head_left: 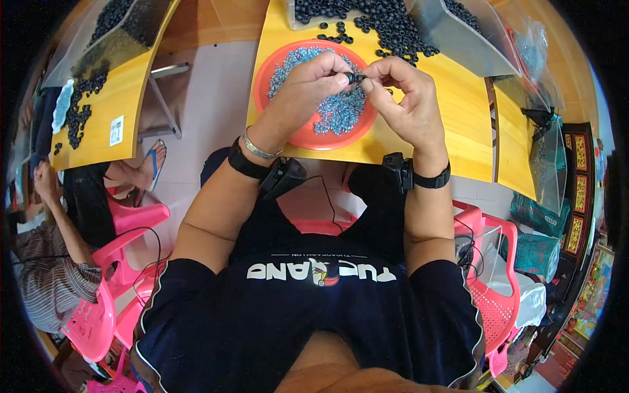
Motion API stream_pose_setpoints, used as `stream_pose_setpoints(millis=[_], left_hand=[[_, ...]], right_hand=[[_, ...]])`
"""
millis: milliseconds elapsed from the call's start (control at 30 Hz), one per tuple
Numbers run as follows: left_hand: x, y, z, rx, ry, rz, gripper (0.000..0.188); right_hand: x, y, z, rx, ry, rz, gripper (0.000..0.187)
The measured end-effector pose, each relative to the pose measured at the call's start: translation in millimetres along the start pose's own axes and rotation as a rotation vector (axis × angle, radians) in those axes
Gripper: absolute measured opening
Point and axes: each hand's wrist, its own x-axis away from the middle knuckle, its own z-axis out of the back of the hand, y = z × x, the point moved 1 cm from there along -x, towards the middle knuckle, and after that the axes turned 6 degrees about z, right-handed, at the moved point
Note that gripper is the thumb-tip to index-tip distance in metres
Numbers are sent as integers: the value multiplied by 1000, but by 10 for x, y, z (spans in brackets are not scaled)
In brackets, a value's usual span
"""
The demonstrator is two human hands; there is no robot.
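Above an orange-red basin (263, 97), my two hands meet in front of me. Thumb and fingers of my left hand (298, 92) pinch a small black round part (354, 77). At its right side the fingertips of my right hand (413, 105) are pressed together. Whatever they grip there is dark and too small to name. Many small shiny blue-grey pieces (337, 114) lie in the basin under my hands. Just beyond it, a heap of black ring-shaped parts (386, 29) covers part of the yellow table (452, 111).
Clear plastic bins (458, 39) of black parts stand along the table's far side. To the left, another yellow table (124, 92) holds loose black parts, and a person in a striped top (56, 281) sits beside it. A pink chair (491, 301) stands on my right.
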Motion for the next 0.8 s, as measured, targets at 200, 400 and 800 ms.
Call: stream_pose_setpoints(millis=[200,400,800], left_hand=[[9,17,-6,-160,36,-3,17],[43,52,-26,-287,79,43,14],[48,49,-43,-380,76,24,12]], right_hand=[[-3,-12,-1,151,-33,57,10],[-9,-74,6,244,-67,105,9],[-3,-117,15,441,-110,247,12]])
